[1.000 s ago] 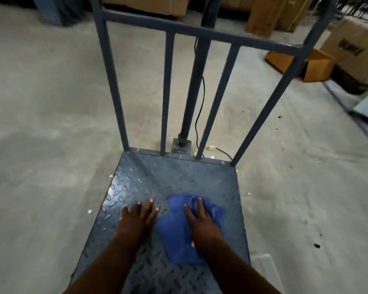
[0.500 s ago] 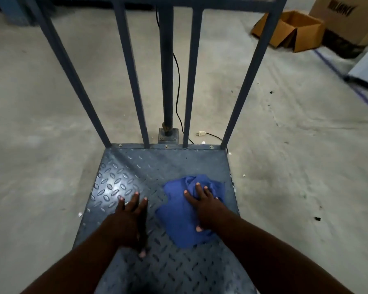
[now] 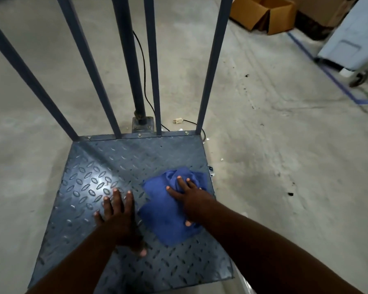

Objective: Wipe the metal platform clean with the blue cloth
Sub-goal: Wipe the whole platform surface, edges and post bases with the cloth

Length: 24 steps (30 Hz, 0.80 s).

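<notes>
- The metal platform [image 3: 106,166] is a blue-grey diamond-tread plate lying on a concrete floor [image 3: 285,145], with a patch of light glare on its left half.
- The blue cloth [image 3: 164,211] lies crumpled on the right half of the platform, its far end bunched up near the right edge.
- The right hand [image 3: 189,198] presses flat on top of the cloth, fingers spread and extended, thumb resting on the cloth's near part; it pins the cloth down and is not clenched around it.
- The left hand [image 3: 119,217] lies palm down on the bare plate just beside the cloth's left edge, fingers stretched out, holding nothing.
- Blue upright bars [image 3: 153,60] rise from the platform's far edge.
- A black cable [image 3: 143,66] with a pale plug [image 3: 177,120] lies on the floor beyond them.
- An open cardboard box [image 3: 263,13] sits at the upper right.
</notes>
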Motion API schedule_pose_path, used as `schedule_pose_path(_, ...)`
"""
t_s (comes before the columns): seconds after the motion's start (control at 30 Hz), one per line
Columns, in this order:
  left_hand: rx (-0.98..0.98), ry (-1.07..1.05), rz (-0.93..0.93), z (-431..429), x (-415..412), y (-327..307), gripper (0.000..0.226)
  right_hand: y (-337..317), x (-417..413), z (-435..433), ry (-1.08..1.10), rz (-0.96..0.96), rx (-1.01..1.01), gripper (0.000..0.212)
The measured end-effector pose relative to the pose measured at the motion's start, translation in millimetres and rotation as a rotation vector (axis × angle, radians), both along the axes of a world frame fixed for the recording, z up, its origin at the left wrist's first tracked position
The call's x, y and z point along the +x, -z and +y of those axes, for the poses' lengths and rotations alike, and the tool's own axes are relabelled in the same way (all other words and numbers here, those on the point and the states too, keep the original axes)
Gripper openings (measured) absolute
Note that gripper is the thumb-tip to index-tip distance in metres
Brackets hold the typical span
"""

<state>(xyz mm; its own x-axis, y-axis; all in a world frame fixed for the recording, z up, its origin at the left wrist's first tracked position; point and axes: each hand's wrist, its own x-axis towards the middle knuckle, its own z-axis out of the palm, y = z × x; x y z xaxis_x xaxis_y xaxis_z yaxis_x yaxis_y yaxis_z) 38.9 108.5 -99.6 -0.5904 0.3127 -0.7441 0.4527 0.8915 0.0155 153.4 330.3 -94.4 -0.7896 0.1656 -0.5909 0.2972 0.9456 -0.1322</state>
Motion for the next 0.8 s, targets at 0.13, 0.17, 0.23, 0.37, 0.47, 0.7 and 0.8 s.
schedule_pose_path(0.13, -0.002, -0.039, -0.041, 1, -6, -2, 0.194, 10, 8, 38, 0.129, 0.038, 0.059, 0.136)
schedule_pose_path(0.17, -0.009, -0.046, -0.056, 2, -7, -2, 0.193, 9, 7, 44, 0.148, 0.031, 0.073, 0.137)
schedule_pose_path(0.23, -0.033, -0.039, -0.073, 4, -6, -1, 0.193, 7, 1, 45, 0.164, 0.004, 0.097, 0.138)
schedule_pose_path(0.37, -0.059, -0.047, -0.084, 11, -5, -6, 0.190, 6, -11, 35, 0.207, -0.034, 0.142, 0.137)
schedule_pose_path(0.47, -0.046, -0.046, -0.085, 11, -6, -10, 0.189, 6, -20, 30, 0.198, -0.066, 0.134, 0.139)
schedule_pose_path(0.7, -0.052, -0.052, -0.046, 4, -6, -9, 0.196, -14, -32, -13, 0.010, -0.101, 0.107, 0.135)
schedule_pose_path(0.8, -0.040, -0.039, -0.028, 6, -4, -5, 0.188, -17, -38, -32, 0.019, -0.112, 0.052, 0.124)
